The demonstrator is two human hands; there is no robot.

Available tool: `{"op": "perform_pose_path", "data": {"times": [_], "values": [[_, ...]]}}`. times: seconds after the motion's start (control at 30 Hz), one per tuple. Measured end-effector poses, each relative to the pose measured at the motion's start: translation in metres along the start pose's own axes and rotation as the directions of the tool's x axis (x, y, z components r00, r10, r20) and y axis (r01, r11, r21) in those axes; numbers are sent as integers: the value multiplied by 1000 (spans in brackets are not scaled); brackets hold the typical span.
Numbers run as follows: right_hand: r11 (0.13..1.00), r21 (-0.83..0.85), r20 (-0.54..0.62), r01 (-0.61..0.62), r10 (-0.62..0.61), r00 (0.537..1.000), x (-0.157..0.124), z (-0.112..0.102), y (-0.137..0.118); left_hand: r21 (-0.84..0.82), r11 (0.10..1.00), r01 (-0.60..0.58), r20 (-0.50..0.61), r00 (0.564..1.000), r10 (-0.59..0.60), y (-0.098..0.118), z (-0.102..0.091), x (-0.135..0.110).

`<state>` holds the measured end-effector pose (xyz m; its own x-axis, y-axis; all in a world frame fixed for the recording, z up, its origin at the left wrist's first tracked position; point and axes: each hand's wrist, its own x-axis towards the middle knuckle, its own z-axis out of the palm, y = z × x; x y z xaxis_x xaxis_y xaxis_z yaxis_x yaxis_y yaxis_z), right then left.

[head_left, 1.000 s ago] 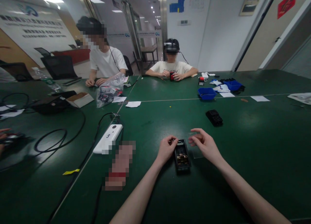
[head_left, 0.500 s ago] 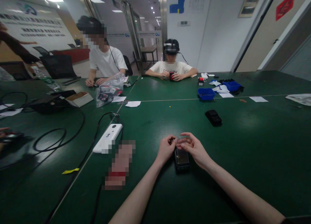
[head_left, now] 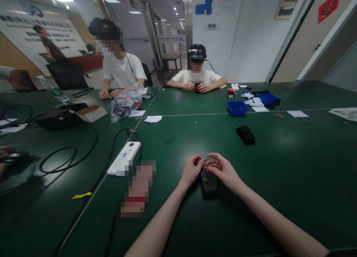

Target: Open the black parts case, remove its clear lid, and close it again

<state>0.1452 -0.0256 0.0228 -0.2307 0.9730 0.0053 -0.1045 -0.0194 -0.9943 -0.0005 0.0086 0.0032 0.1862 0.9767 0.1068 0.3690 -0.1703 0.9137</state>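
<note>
A small black rectangular box [head_left: 209, 182] with a glossy, see-through top lies on the green table in front of me. My left hand [head_left: 192, 170] is closed at its far left corner, thumb and fingers pinched together; what they hold is hidden. Over the far right part of the box, my right hand [head_left: 221, 171] has its fingers bent loosely and apart. The fingertips reach across the top and look close to or touching a clear edge there.
A black device [head_left: 245, 135] lies ahead to the right, with a blue tray [head_left: 237, 107] beyond. To the left are a white power bank [head_left: 124, 158], cables and a plastic bag [head_left: 126, 102]. Two people sit across the table [head_left: 178, 138]; another person's hand shows at far left.
My right fingers have come slightly lower and closer over the box. My left hand stays at the corner. In the background, a walking person has moved right.
</note>
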Motion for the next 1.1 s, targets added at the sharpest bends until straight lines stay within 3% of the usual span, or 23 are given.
{"op": "perform_pose_path", "data": {"times": [0.2, 0.37, 0.6, 0.8, 0.93, 1.1], "values": [[914, -400, -19, 68, -82, 996, 0, -6, -3, -6, 1000, 4, 12, 1000, -4, -1, 0, 0], [814, -568, -26, 120, -163, 986, 1, -10, -1, -40, 999, -2, -7, 1000, 1, 1, -1, 0], [850, -514, 20, 117, -124, 992, 3, -14, 8, -201, 969, 140, 77, 989, -127, -1, -1, -4], [893, -443, -6, 83, -96, 995, 4, -15, 15, -130, 989, 68, 45, 997, -62, -2, -2, -2], [936, -352, -70, -22, -3, 998, 6, -16, 22, -76, 997, 35, -7, 999, -35, -2, -2, 0], [899, -438, -70, -19, -12, 997, 5, -14, 20, -153, 986, 64, -23, 997, -68, -1, -1, 0]]}}
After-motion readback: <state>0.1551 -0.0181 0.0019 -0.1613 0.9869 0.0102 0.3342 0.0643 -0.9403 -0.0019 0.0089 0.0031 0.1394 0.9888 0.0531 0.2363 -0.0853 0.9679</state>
